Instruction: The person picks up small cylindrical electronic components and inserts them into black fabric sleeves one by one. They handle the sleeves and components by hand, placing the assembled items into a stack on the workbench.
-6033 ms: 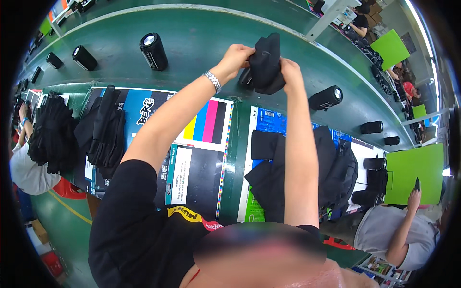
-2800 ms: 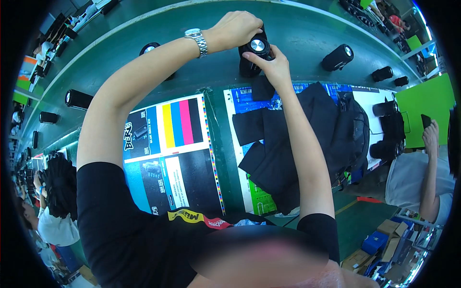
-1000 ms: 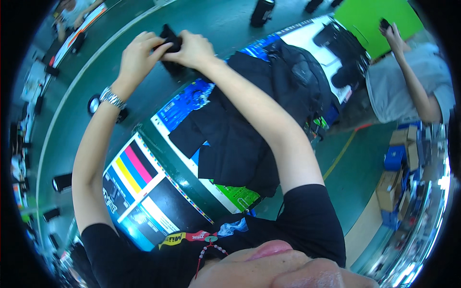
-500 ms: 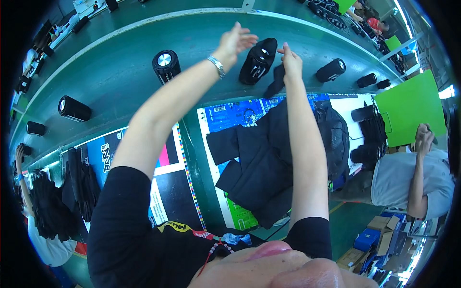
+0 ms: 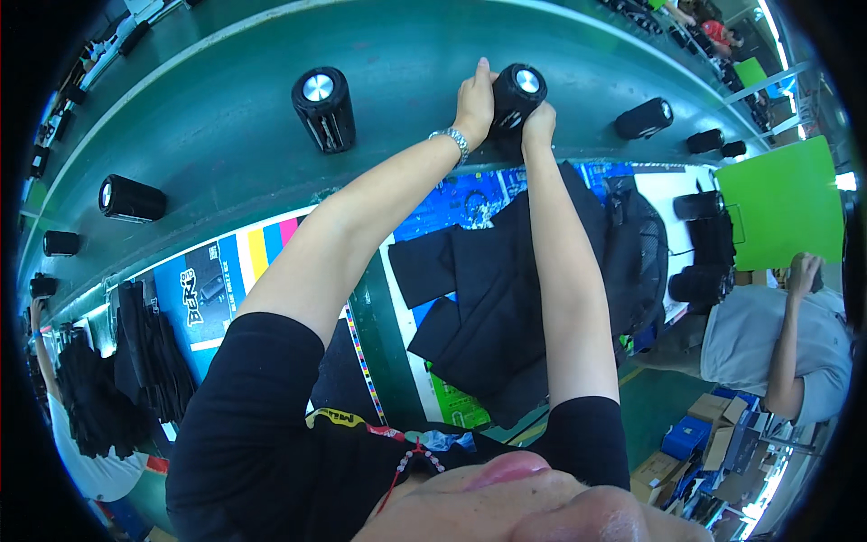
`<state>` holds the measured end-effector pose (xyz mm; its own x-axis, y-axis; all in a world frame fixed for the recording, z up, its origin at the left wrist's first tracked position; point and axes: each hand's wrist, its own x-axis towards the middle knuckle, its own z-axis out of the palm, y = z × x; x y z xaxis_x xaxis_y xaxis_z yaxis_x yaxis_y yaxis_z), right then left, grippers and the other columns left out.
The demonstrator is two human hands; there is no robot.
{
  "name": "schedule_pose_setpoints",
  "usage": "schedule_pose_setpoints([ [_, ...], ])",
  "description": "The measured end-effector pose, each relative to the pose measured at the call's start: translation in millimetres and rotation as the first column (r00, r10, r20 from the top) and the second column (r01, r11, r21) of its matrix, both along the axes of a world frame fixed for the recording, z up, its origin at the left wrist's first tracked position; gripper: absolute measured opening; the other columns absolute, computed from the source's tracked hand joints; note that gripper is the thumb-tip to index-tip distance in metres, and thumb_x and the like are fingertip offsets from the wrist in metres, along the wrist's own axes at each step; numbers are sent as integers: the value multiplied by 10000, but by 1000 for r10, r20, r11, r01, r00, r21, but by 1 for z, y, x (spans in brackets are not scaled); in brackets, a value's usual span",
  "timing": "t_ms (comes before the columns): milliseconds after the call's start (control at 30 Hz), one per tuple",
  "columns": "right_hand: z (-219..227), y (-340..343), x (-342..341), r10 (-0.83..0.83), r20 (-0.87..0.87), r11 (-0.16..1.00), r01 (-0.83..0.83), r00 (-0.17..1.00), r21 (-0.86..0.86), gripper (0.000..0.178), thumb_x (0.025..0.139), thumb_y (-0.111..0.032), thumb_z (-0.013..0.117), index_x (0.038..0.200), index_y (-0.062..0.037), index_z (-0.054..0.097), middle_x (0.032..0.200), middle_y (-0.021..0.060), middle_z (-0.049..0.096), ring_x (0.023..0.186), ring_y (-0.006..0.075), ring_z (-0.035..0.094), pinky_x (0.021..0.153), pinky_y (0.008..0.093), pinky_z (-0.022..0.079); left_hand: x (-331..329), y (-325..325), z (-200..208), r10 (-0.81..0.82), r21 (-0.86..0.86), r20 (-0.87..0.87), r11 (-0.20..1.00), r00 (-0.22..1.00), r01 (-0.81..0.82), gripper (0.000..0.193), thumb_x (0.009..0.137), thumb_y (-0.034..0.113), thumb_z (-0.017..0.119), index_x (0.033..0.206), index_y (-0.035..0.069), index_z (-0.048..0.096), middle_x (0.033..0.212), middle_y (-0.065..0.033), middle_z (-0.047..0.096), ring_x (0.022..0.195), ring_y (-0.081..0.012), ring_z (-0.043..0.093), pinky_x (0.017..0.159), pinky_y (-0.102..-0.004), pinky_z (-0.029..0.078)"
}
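A black cylindrical speaker [image 5: 519, 93] with a round silver end is between my hands on the green bench, its silver end up. My left hand [image 5: 474, 107] is closed against its left side, the thumb raised. On its lower right side my right hand [image 5: 539, 126] is closed too, with its fingers partly hidden. Dark material shows under the speaker between my wrists, but I cannot make out whether it is cloth. Below my right forearm lies a pile of flat black cloth pouches [image 5: 479, 298] on printed sheets.
Similar speakers stand or lie along the green bench [image 5: 406, 54], the nearest being a speaker [image 5: 325, 108] to the left and another speaker [image 5: 644, 118] to the right. A black mesh bag [image 5: 643, 248] lies beside the pouches. At right, a person [image 5: 777, 339] works near a green board [image 5: 784, 206].
My hands have come together from apart onto the speaker. Dark cloth that covered its upper end is off, and the silver end now shows.
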<state>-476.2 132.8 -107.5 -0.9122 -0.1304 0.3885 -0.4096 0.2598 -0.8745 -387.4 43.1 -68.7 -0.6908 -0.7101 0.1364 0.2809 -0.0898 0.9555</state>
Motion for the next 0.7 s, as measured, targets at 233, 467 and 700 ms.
schedule_pose_setpoints([
  [233, 97, 80, -2, 44, 460, 823, 229, 887, -520, 370, 930, -382, 525, 857, -32, 621, 661, 33, 536, 558, 179, 486, 565, 328, 413, 97, -10, 42, -67, -59, 55, 996, 996, 71, 577, 988, 460, 383, 1166, -58, 566, 1132, -142, 636, 1150, -199, 521, 1014, -324, 341],
  [467, 171, 41, 180, 842, 381, 484, -221, 382, -847, 361, 910, -365, 593, 939, -9, 543, 766, 42, 509, 633, 120, 467, 495, 227, 363, 224, 27, 109, -564, -45, 127, 819, 816, 573, 327, 890, 288, 656, 1042, 0, 631, 952, -26, 646, 864, -34, 557, 741, -178, 430],
  [700, 133, 28, 289, 889, 431, 456, -216, 152, -864, 508, 906, -410, 591, 1163, 25, 534, 1158, 135, 568, 1066, 224, 546, 962, 351, 418, 297, 3, 93, 109, -382, -66, 915, 992, -126, 187, 894, 165, 623, 930, -12, 674, 833, -65, 640, 773, -122, 600, 679, -246, 463],
])
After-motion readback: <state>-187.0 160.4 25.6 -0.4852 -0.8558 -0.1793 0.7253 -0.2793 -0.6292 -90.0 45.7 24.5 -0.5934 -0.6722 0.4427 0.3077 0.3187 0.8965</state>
